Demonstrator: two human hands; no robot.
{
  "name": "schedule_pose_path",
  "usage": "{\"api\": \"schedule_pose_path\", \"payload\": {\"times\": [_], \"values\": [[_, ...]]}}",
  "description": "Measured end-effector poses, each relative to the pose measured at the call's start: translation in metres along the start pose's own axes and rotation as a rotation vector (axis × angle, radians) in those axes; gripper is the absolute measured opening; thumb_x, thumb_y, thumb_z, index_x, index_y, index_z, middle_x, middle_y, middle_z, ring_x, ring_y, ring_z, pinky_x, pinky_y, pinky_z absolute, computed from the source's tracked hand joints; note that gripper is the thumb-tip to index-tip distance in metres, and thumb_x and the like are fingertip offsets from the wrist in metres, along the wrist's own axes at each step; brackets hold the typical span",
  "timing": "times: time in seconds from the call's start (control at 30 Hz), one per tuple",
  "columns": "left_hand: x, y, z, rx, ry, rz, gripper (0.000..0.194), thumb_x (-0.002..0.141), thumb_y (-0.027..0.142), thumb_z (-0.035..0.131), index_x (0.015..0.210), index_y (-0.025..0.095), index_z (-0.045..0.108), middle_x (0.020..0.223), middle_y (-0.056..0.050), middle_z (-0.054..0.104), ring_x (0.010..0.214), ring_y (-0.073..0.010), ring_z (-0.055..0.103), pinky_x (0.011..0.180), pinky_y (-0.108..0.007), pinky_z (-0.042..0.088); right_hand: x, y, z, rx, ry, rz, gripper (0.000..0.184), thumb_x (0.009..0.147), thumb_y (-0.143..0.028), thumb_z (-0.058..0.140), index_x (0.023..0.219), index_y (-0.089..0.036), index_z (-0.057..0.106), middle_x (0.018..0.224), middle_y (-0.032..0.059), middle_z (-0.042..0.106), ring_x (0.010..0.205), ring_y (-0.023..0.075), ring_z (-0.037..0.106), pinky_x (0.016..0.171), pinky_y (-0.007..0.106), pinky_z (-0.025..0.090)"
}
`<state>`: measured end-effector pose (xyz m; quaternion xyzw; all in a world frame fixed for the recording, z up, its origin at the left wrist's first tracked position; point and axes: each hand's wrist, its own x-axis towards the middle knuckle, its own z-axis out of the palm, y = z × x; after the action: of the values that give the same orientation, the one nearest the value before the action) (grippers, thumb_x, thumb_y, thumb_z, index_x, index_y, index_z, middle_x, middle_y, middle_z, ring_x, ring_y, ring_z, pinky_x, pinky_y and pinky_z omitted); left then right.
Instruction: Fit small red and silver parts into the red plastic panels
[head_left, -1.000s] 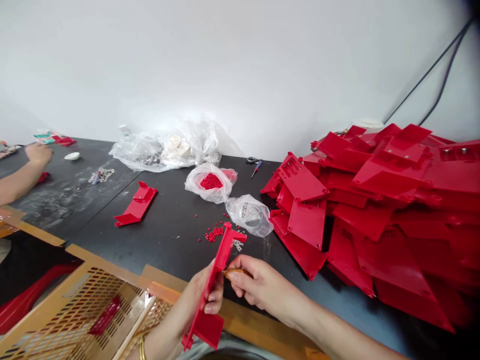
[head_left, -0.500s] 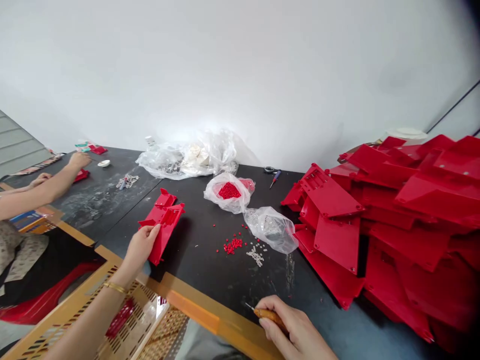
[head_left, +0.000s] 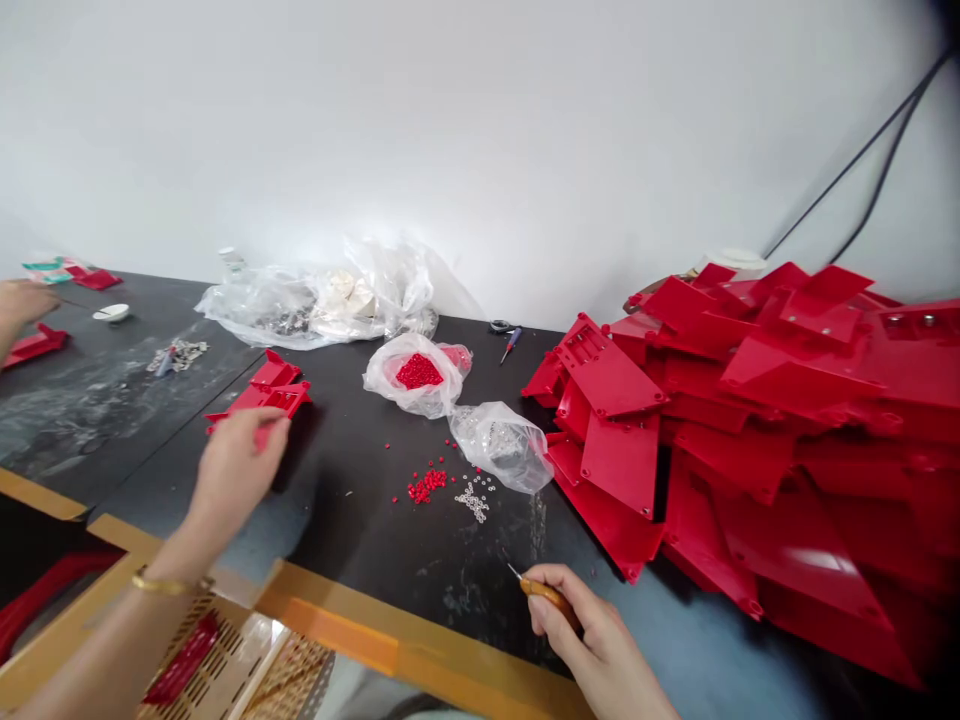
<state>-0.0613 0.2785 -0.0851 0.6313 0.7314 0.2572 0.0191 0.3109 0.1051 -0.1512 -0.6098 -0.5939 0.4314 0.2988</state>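
My left hand (head_left: 238,462) is closed on a red plastic part (head_left: 289,397) at the left middle of the black table. A bit of red shows between thumb and fingers; the hand hides the part's near end. Another red piece (head_left: 274,368) lies just behind it. Near the table's front edge, my right hand (head_left: 592,630) grips a wooden-handled awl (head_left: 551,598), its thin metal tip pointing up and left. Loose red beads (head_left: 427,486) and small clear rings (head_left: 474,500) lie scattered between my hands.
A large heap of red plastic parts (head_left: 757,430) covers the right side. Open bags of red beads (head_left: 418,371) and clear rings (head_left: 499,440) stand mid-table, a screwdriver (head_left: 511,345) behind. A co-worker's hand (head_left: 26,300) is far left. Below the edge is a yellow basket (head_left: 217,690).
The view has swung right, so the table things sit further left. My left hand has gone slightly forward, and its red part looks lower and flatter. My right hand keeps the awl.
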Motion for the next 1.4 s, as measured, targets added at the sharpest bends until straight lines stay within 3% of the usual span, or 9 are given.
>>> {"api": "schedule_pose_path", "payload": {"times": [0.07,0.13,0.27,0.57,0.77,1.0,1.17,1.3,1.4], "values": [[-0.034,0.031,0.018,-0.094,-0.107,0.118,0.025,0.090,0.041,0.051,0.102,0.025,0.066,0.099,0.000,0.071,0.084,-0.0180,0.064,0.081,-0.029,0.050,0.000,0.005,0.001,0.040,0.047,-0.004,0.030,0.096,-0.047,0.043,0.100,-0.022,0.059,0.072,-0.0017,0.061,0.067,0.0146,0.058,0.062,0.022,0.045],[-0.064,0.057,0.037,-0.212,-0.206,0.301,0.022,0.092,0.038,0.050,0.094,0.025,0.067,0.091,-0.001,0.069,0.086,-0.0193,0.063,0.080,-0.031,0.049,0.000,0.009,0.003,0.045,0.074,-0.009,0.031,0.096,-0.047,0.043,0.100,-0.022,0.060,0.071,-0.0017,0.060,0.065,0.0144,0.057,0.060,0.022,0.045],[-0.092,0.078,0.063,-0.289,-0.314,0.287,0.017,0.093,0.030,0.049,0.091,0.024,0.065,0.086,-0.001,0.066,0.084,-0.0196,0.061,0.078,-0.032,0.047,0.000,0.012,0.005,0.005,0.073,-0.020,0.029,0.095,-0.046,0.045,0.100,-0.022,0.061,0.069,-0.0020,0.062,0.061,0.0135,0.058,0.058,0.021,0.045],[-0.044,0.054,0.079,-0.267,-0.247,0.144,0.017,0.089,0.025,0.050,0.099,0.021,0.063,0.092,-0.004,0.068,0.081,-0.0193,0.064,0.078,-0.032,0.049,0.004,0.017,0.006,-0.005,0.088,-0.095,0.024,0.096,-0.044,0.049,0.100,-0.024,0.062,0.068,-0.0025,0.066,0.061,0.0131,0.063,0.059,0.018,0.049],[-0.017,0.056,0.093,-0.218,-0.270,0.143,0.010,0.082,0.025,0.059,0.089,0.022,0.066,0.083,-0.002,0.064,0.073,-0.0186,0.060,0.070,-0.031,0.045,0.005,0.018,0.007,-0.015,0.091,-0.098,0.024,0.096,-0.045,0.050,0.099,-0.025,0.063,0.068,-0.0024,0.066,0.061,0.0132,0.064,0.059,0.017,0.050],[-0.025,0.065,0.086,-0.299,-0.275,0.108,0.010,0.084,0.025,0.058,0.076,0.022,0.062,0.080,-0.002,0.062,0.070,-0.0176,0.057,0.070,-0.030,0.043,0.003,0.014,0.006,0.002,0.083,-0.078,0.025,0.096,-0.045,0.049,0.099,-0.024,0.062,0.068,-0.0027,0.064,0.061,0.0128,0.061,0.059,0.018,0.049],[-0.081,0.095,0.064,-0.579,-0.424,0.061,0.016,0.087,0.036,0.058,0.082,0.021,0.060,0.075,0.000,0.067,0.067,-0.0149,0.060,0.063,-0.026,0.048,0.001,0.000,0.008,0.044,0.070,-0.081,0.023,0.096,-0.040,0.048,0.100,-0.023,0.062,0.069,-0.0024,0.064,0.062,0.0131,0.061,0.058,0.019,0.048],[-0.125,0.118,0.051,-0.999,-0.566,-0.007,0.012,0.079,0.029,0.069,0.075,0.021,0.061,0.077,-0.001,0.067,0.067,-0.0133,0.060,0.061,-0.024,0.048,0.003,-0.023,0.008,0.065,0.038,-0.105,0.018,0.095,-0.033,0.050,0.101,-0.022,0.063,0.074,-0.0014,0.066,0.065,0.0134,0.062,0.062,0.020,0.048],[-0.139,0.125,0.048,-1.078,-0.628,0.041,0.008,0.078,0.024,0.070,0.074,0.020,0.063,0.078,-0.002,0.067,0.070,-0.0138,0.061,0.063,-0.024,0.049,0.006,-0.033,0.006,0.071,0.019,-0.140,0.015,0.093,-0.028,0.051,0.098,-0.022,0.065,0.076,-0.0008,0.068,0.068,0.0138,0.063,0.064,0.021,0.048]]}}
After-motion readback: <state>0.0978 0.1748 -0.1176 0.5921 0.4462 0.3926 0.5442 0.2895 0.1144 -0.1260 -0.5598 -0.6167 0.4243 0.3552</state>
